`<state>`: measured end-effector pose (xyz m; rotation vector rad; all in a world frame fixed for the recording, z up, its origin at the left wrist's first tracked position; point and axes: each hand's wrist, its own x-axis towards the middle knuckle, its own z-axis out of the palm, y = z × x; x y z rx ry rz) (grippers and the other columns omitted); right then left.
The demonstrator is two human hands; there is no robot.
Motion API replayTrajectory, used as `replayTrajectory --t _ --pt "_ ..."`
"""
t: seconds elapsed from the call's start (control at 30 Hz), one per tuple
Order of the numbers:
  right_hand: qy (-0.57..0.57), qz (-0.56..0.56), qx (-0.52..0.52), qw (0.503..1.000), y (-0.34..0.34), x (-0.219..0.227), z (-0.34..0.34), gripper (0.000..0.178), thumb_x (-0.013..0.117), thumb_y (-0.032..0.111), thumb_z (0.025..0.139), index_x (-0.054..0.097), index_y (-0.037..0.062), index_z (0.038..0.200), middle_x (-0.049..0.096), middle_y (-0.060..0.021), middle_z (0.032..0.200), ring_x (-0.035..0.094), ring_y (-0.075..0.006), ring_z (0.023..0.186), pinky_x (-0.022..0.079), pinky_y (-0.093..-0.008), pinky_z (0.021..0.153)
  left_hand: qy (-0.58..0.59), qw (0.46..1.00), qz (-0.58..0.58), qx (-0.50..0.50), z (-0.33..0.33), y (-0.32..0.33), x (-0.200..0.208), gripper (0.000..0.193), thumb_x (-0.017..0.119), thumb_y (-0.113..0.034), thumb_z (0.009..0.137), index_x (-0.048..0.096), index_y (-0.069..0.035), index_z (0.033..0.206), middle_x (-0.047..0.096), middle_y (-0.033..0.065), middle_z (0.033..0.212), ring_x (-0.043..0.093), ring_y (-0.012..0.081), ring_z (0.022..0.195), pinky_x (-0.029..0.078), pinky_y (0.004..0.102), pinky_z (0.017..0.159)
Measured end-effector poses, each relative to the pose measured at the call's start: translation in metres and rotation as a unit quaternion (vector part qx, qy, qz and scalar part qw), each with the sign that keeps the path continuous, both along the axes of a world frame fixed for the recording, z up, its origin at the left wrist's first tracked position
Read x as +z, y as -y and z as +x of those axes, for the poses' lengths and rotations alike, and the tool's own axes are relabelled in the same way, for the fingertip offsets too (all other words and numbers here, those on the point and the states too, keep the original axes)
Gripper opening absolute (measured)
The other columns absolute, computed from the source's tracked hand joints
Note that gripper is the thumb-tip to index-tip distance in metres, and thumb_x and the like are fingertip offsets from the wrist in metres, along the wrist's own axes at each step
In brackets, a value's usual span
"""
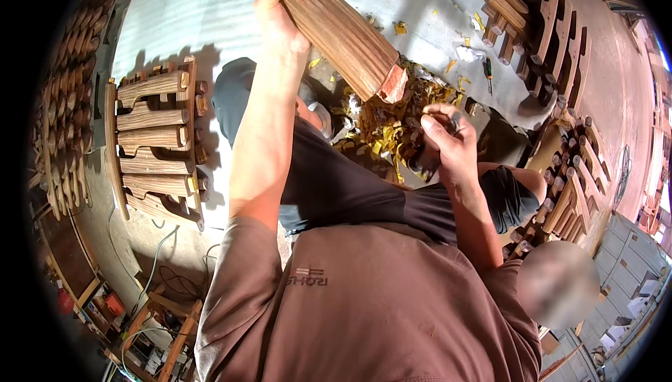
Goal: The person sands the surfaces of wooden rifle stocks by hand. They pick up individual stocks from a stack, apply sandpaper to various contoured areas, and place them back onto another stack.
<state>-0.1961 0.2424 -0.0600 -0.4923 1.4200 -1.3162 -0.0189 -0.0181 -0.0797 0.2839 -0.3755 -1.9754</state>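
Wood above pale sheet, workshop floor

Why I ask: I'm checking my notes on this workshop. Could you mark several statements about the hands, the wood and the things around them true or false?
1. The left hand grips a brown wooden piece. True.
2. The right hand grips that same wooden piece. False: it is apart from it, to the right of its lower end.
3. Yellow scraps lie in a heap between the person's legs. True.
4. The screwdriver is in the left hand. False: it lies on the pale sheet, right of the scraps.
5. A stack of shaped wood is to the left of the person's legs. True.
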Motion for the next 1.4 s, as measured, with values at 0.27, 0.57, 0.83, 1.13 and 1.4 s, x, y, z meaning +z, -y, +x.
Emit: replayTrajectory --t 0.27,0.57,0.83,1.13,1.4 --pt "-0.165 -0.124 0.046 0.977 0.032 0.016 0.02 0.021 0.077 0.005 0.084 0.07 -0.0018 0.103 0.068 0.0002 0.085 0.058 -0.0044 0.075 0.047 -0.0196 0.071 0.046 0.998 0.025 0.017 -0.013 -0.005 -0.007 0.02 0.061 -0.009 0.076 0.058 0.002 0.092 0.062 0.0158 0.085 0.062 0.0303 0.083 0.052 0.0425 0.08" --pt "-0.417 -0.297 0.066 0.856 0.027 0.014 0.034 0.013 0.079 0.002 0.079 0.066 0.0024 0.082 0.064 -0.0057 0.077 0.058 -0.0117 0.063 0.046 -0.0233 0.057 0.081 0.993 0.07 0.043 -0.006 0.002 -0.009 0.023 0.059 -0.013 0.074 0.058 0.003 0.089 0.063 0.0168 0.083 0.063 0.0335 0.081 0.052 0.0429 0.079" --pt "0.256 0.042 -0.059 0.964 -0.006 -0.046 0.009 0.01 0.061 0.011 0.094 0.054 0.0073 0.1 0.044 0.0039 0.072 0.039 -0.0054 0.061 0.03 -0.0226 0.051 -0.004 0.995 0.077 0.067 0.016 0.02 -0.022 0.029 0.058 -0.015 0.07 0.057 0.008 0.087 0.062 0.0206 0.086 0.061 0.0361 0.083 0.051 0.0444 0.081" --pt "0.226 0.082 0.021 0.971 -0.011 -0.014 -0.003 0.037 0.066 0.042 0.093 0.063 0.0049 0.092 0.036 0.0062 0.06 0.032 -0.0069 0.053 0.027 -0.0256 0.05 -0.055 0.997 0.029 0.038 0.003 0.003 -0.002 0.03 0.059 -0.01 0.072 0.055 0.007 0.095 0.059 0.0187 0.09 0.059 0.0334 0.087 0.052 0.0426 0.084" --pt "0.146 -0.034 0.057 0.987 0.039 0.031 0.029 0.022 0.071 0.023 0.092 0.06 0.0047 0.09 0.056 -0.0002 0.077 0.045 -0.0049 0.062 0.032 -0.0209 0.05 -0.005 0.999 0.004 0.035 -0.006 -0.004 0.004 0.029 0.06 -0.01 0.074 0.056 0.006 0.098 0.061 0.0173 0.09 0.06 0.0327 0.087 0.052 0.0425 0.084"
